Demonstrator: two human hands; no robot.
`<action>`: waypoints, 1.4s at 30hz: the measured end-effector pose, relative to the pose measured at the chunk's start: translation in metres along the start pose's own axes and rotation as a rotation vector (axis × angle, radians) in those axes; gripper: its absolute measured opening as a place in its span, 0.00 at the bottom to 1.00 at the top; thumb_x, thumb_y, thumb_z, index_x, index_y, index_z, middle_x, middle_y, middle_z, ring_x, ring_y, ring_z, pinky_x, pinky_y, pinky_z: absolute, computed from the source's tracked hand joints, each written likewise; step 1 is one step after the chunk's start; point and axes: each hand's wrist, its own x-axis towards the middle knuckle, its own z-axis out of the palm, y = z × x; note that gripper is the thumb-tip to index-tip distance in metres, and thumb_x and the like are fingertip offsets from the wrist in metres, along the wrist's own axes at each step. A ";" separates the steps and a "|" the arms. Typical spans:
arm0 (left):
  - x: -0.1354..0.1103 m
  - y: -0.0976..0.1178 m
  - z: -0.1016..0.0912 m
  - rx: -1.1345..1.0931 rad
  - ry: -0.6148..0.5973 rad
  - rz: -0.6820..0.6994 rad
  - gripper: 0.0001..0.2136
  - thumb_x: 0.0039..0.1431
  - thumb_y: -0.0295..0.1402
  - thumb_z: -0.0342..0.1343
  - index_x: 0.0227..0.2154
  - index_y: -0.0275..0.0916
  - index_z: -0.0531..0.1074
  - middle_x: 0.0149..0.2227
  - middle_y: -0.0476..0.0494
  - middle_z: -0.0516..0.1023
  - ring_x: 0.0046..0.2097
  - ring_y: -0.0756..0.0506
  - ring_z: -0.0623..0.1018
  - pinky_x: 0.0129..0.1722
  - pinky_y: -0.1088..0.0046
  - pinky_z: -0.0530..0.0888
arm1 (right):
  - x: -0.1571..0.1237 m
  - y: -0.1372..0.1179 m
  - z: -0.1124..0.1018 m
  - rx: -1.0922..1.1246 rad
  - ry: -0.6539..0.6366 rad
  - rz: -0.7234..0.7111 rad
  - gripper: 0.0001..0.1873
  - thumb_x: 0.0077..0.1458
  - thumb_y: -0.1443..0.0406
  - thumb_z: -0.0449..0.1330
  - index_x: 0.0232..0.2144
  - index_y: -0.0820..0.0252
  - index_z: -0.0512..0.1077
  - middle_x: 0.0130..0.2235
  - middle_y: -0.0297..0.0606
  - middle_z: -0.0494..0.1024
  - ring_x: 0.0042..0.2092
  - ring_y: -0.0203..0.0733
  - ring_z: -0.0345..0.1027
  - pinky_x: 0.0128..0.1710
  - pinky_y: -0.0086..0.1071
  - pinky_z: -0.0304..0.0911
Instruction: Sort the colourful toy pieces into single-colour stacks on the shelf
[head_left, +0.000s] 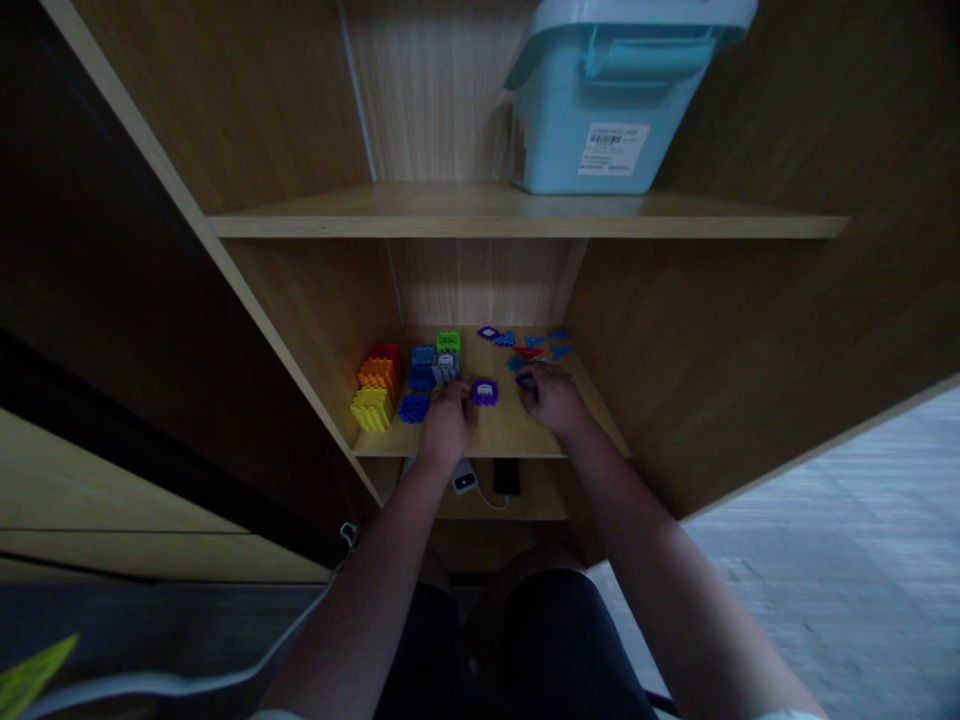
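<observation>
Both my arms reach into a wooden cabinet, down to its lower shelf (495,432). My left hand (448,422) rests with fingers curled beside a purple block piece (484,392), touching its left side. My right hand (552,397) is closed in a pinch on a small dark purple piece (525,381). Left of my hands stand assembled toothed cubes: yellow (371,408), orange (377,374), red (385,352), blue (423,368), green (448,342) and grey (447,368). A flat blue piece (412,407) lies in front of them.
Loose flat pieces, blue, red and purple, lie at the shelf's back right (531,344). A light blue lidded bin (609,95) stands on the upper shelf (450,215). Below the lower shelf lie a small white device (464,478) with a cable and a black one (506,476).
</observation>
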 end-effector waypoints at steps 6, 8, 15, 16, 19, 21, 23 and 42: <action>0.000 0.000 0.000 0.003 -0.002 0.001 0.12 0.66 0.22 0.57 0.49 0.39 0.74 0.46 0.38 0.84 0.51 0.38 0.82 0.56 0.60 0.78 | -0.003 -0.002 -0.006 -0.054 0.076 0.076 0.15 0.62 0.51 0.67 0.40 0.55 0.80 0.53 0.51 0.82 0.55 0.61 0.71 0.55 0.52 0.64; 0.000 -0.001 0.000 0.001 -0.003 0.003 0.12 0.65 0.22 0.57 0.49 0.40 0.74 0.45 0.38 0.84 0.51 0.38 0.82 0.56 0.61 0.78 | -0.004 -0.001 -0.006 0.005 0.020 0.009 0.10 0.61 0.54 0.68 0.39 0.52 0.82 0.55 0.47 0.81 0.56 0.59 0.71 0.58 0.53 0.62; 0.001 -0.002 0.002 0.015 0.006 0.007 0.11 0.65 0.22 0.57 0.48 0.40 0.73 0.45 0.37 0.84 0.50 0.38 0.82 0.55 0.60 0.78 | -0.001 0.002 -0.002 0.063 -0.043 -0.024 0.13 0.57 0.58 0.70 0.44 0.51 0.80 0.51 0.43 0.83 0.58 0.59 0.72 0.61 0.54 0.62; 0.001 -0.002 0.002 0.014 0.005 0.008 0.11 0.65 0.22 0.57 0.48 0.40 0.73 0.45 0.37 0.84 0.50 0.38 0.82 0.55 0.60 0.78 | -0.001 0.002 -0.002 0.061 -0.048 -0.011 0.13 0.57 0.57 0.70 0.45 0.51 0.79 0.49 0.43 0.84 0.56 0.59 0.73 0.60 0.54 0.63; 0.000 -0.003 0.002 0.006 0.007 0.009 0.12 0.65 0.22 0.56 0.48 0.40 0.73 0.45 0.37 0.84 0.50 0.38 0.82 0.55 0.59 0.78 | 0.000 0.002 -0.003 0.098 -0.035 0.006 0.13 0.60 0.57 0.69 0.46 0.51 0.78 0.47 0.42 0.85 0.53 0.58 0.76 0.59 0.54 0.66; 0.000 -0.003 0.002 0.001 0.005 0.015 0.12 0.65 0.22 0.56 0.48 0.40 0.74 0.44 0.37 0.84 0.49 0.38 0.82 0.55 0.59 0.78 | -0.001 0.003 -0.003 0.153 -0.012 -0.004 0.14 0.61 0.57 0.68 0.48 0.52 0.77 0.49 0.44 0.84 0.52 0.57 0.77 0.58 0.52 0.68; 0.000 -0.003 0.002 -0.001 0.009 0.019 0.12 0.65 0.22 0.56 0.49 0.40 0.74 0.44 0.37 0.84 0.49 0.38 0.82 0.55 0.59 0.78 | -0.001 0.005 -0.004 0.212 0.012 -0.020 0.15 0.63 0.58 0.68 0.50 0.53 0.75 0.50 0.46 0.84 0.52 0.57 0.77 0.57 0.51 0.70; 0.000 -0.004 0.002 -0.025 0.019 0.010 0.12 0.66 0.23 0.57 0.50 0.39 0.73 0.45 0.37 0.83 0.51 0.39 0.82 0.56 0.60 0.78 | 0.008 -0.040 0.008 0.496 -0.034 -0.117 0.17 0.65 0.57 0.67 0.53 0.51 0.71 0.53 0.43 0.82 0.55 0.51 0.77 0.59 0.47 0.71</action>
